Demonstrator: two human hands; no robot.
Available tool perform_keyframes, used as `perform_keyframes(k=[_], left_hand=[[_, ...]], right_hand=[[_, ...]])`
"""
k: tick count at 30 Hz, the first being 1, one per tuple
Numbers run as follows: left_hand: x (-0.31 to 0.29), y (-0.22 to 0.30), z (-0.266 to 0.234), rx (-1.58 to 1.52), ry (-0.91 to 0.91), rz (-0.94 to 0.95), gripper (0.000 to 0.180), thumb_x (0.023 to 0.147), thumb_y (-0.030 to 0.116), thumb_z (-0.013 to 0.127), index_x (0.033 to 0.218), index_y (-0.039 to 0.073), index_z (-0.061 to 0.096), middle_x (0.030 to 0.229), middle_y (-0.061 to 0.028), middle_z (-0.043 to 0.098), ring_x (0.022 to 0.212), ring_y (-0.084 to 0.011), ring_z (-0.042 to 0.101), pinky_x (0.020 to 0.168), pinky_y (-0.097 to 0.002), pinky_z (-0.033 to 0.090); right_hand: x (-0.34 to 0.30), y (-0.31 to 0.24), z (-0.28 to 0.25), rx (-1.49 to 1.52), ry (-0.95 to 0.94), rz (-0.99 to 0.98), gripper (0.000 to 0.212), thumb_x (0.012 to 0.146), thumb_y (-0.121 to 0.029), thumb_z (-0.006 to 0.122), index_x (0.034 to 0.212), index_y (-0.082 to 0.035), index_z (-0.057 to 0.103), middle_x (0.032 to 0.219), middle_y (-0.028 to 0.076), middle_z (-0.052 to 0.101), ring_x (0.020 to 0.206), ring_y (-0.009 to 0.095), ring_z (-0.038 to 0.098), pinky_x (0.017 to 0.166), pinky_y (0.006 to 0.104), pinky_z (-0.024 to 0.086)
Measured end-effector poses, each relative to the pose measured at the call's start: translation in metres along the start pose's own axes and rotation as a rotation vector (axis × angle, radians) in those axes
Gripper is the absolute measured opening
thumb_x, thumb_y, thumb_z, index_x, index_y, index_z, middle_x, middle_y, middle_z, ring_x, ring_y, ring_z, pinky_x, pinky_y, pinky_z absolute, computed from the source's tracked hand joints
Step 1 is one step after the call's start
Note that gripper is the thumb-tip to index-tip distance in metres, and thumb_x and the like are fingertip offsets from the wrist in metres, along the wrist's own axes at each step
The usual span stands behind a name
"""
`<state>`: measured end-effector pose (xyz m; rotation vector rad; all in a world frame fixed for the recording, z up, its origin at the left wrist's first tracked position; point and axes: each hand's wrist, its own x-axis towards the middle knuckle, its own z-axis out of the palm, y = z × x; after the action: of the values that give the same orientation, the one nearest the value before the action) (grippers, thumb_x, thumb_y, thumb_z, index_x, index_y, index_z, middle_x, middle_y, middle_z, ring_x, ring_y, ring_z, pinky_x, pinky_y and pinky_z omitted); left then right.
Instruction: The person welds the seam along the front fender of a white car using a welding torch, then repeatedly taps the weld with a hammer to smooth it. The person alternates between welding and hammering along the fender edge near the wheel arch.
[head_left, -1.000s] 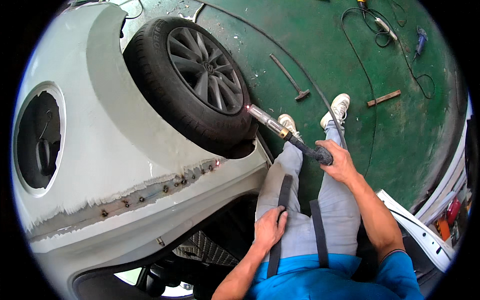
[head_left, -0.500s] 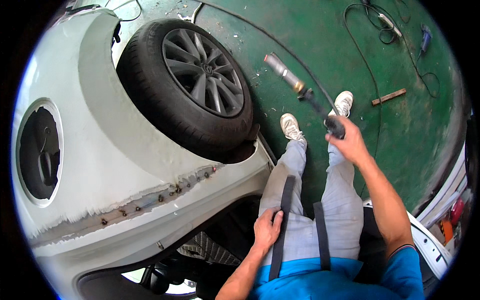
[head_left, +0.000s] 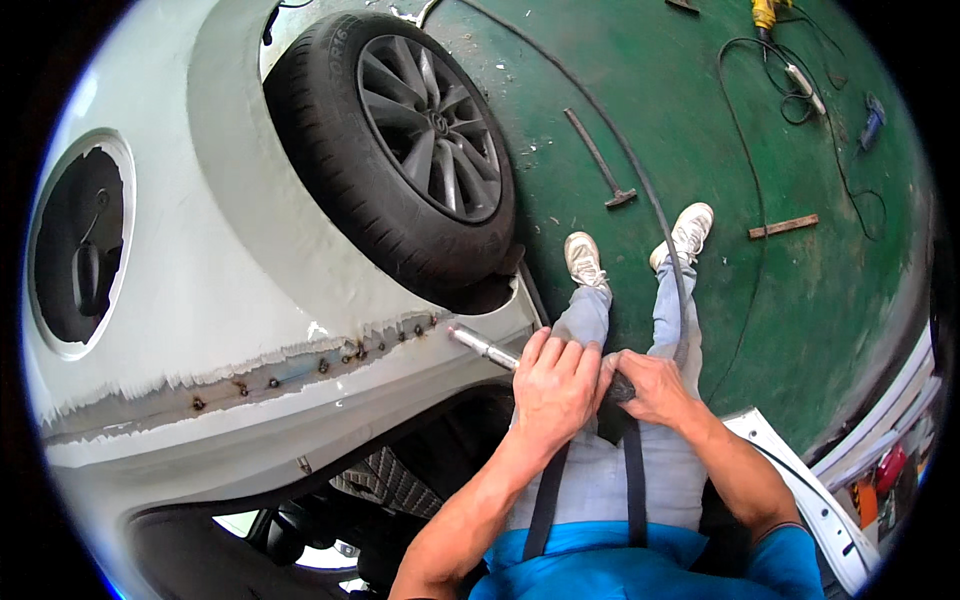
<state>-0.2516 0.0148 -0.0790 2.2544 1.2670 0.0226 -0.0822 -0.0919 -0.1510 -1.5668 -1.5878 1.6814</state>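
Note:
My left hand [head_left: 555,388] is closed around the front part of a welding torch [head_left: 484,346]. Behind it, my right hand [head_left: 658,387] grips the torch's black handle, from which a thick dark cable [head_left: 672,262] runs across the floor. Pointing left, the silver nozzle has its reddish tip close to the white car body panel [head_left: 270,255], near the wheel-arch end of a bare metal seam [head_left: 272,384]. Several dark weld spots dot that seam, with ragged paint edges along it. Whether the tip touches the metal, I cannot tell.
A wheel [head_left: 425,150] fills the arch. On the green floor lie a hammer [head_left: 600,160], a wooden strip [head_left: 783,226], a blue tool [head_left: 873,122], a yellow power tool [head_left: 764,15] and thin cords. A white door panel [head_left: 805,500] stands at my right.
The torch has swung from above the floor over to the panel seam, its nozzle now pointing left. My left hand has left my thigh and taken hold of the torch's front. The hammer now shows.

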Motion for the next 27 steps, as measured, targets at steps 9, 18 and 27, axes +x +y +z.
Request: perform_keyframes(k=[9,18,27], left_hand=[[0.001,-0.015,0.017,0.010,0.067,0.000,0.034,0.082,0.025,0.079,0.064,0.013,0.053,0.061,-0.0036,0.051,0.059,-0.0235,0.053,0.060,-0.0386,0.040],[0.002,-0.015,0.016,-0.034,0.087,-0.007,0.034,0.082,0.024,0.079,0.064,0.012,0.053,0.061,-0.0039,0.049,0.059,-0.0234,0.052,0.059,-0.0388,0.039],[0.004,-0.013,0.016,-0.046,0.117,-0.019,0.035,0.082,0.024,0.079,0.064,0.012,0.051,0.059,-0.0043,0.047,0.058,-0.0238,0.052,0.059,-0.0385,0.039]], right_hand=[[0.010,0.005,0.002,-0.009,-0.004,0.015,0.053,0.065,-0.007,0.079,0.115,-0.009,0.063,0.097,0.009,0.066,0.090,0.037,0.068,0.071,0.0472,0.054],[0.013,0.001,-0.009,-0.020,-0.040,0.010,0.054,0.065,-0.006,0.080,0.117,-0.007,0.063,0.097,0.011,0.067,0.090,0.038,0.068,0.073,0.0462,0.055],[0.014,-0.003,-0.017,-0.018,-0.060,0.009,0.053,0.067,-0.007,0.081,0.117,-0.007,0.063,0.100,0.011,0.068,0.091,0.038,0.068,0.074,0.0456,0.056]])
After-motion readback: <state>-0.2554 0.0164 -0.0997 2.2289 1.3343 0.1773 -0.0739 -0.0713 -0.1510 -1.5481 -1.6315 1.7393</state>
